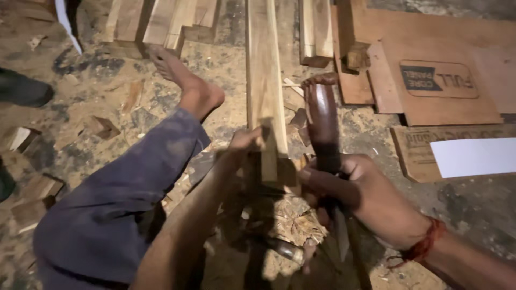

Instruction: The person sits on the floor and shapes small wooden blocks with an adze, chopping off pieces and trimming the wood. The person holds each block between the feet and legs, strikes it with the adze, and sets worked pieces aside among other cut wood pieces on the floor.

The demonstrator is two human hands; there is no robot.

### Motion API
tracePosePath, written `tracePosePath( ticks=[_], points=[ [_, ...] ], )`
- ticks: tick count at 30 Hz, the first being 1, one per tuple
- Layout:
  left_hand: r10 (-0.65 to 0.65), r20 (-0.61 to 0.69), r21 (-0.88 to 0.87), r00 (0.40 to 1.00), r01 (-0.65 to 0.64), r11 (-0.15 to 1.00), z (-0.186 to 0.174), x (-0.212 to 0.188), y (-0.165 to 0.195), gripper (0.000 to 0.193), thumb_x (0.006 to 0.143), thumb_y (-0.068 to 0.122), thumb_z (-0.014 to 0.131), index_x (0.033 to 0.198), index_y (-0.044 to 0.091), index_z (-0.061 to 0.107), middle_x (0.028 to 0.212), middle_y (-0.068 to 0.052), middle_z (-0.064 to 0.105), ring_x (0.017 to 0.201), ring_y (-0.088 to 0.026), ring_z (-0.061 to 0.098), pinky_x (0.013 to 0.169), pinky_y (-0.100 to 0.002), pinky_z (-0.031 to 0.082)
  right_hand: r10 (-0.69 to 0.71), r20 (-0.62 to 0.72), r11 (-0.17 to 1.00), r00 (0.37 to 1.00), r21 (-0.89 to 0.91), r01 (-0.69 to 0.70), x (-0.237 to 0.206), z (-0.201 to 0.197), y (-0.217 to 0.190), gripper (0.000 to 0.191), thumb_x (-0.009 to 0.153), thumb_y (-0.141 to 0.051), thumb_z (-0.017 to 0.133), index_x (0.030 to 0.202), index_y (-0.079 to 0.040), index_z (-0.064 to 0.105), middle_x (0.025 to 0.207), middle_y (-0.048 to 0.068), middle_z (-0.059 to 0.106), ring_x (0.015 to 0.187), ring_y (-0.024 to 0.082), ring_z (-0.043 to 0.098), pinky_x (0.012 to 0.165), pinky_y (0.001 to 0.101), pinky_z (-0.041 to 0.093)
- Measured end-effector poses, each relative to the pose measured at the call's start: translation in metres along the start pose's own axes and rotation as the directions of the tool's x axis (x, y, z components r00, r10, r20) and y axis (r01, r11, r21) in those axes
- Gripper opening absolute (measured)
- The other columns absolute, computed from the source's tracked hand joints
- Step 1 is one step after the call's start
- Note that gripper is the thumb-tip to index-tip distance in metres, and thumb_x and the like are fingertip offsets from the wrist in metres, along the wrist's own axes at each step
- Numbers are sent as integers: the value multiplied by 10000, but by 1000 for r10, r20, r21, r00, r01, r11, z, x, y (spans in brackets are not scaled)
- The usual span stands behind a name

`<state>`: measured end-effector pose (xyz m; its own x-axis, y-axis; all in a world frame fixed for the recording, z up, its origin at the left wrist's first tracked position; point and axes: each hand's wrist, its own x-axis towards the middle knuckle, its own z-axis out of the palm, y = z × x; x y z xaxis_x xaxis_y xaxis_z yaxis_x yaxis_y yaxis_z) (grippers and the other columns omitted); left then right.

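Observation:
I sit on a sawdust-strewn floor with my left leg [123, 198] in blue trousers stretched out and its bare foot [183, 80] pointing away. My left hand [244, 144] grips the near end of a long pale wooden plank [263, 75] that runs away from me. My right hand [349, 188], with a red thread at the wrist, is closed on a dark wooden-handled tool [322, 115]. Its handle stands up beside the plank, and a narrow metal part shows below my fist. Wood chips [293, 220] lie under the plank's end.
Sawn timber [156, 21] is stacked at the back left. Brown plywood sheets [430, 80] and a white sheet [475, 156] lie on the right. Small wood offcuts [37, 193] are scattered on the left, near a dark shoe [21, 88].

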<state>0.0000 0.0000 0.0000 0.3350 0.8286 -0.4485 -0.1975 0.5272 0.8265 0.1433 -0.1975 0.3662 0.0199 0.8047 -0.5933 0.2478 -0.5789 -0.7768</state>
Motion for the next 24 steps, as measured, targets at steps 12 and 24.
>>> tracePosePath(
  ticks=[12,24],
  points=[
    [859,61,971,509,-228,66,-9,-83,70,598,597,345,871,943,-68,611,887,-266,660,799,-445,660,682,-518,551,128,-67,990,989,59,-124,-2,-4,26,291,917,-268,705,837,10,736,655,68,693,511,147,606,469,320,495],
    [206,187,100,961,-228,969,-54,-49,65,605,920,494,720,1267,22,568,927,-50,606,830,-150,595,728,-330,491,141,-59,990,988,-9,-141,-3,-7,23,312,919,-296,691,968,8,742,710,88,685,508,183,591,467,362,512]
  ],
)
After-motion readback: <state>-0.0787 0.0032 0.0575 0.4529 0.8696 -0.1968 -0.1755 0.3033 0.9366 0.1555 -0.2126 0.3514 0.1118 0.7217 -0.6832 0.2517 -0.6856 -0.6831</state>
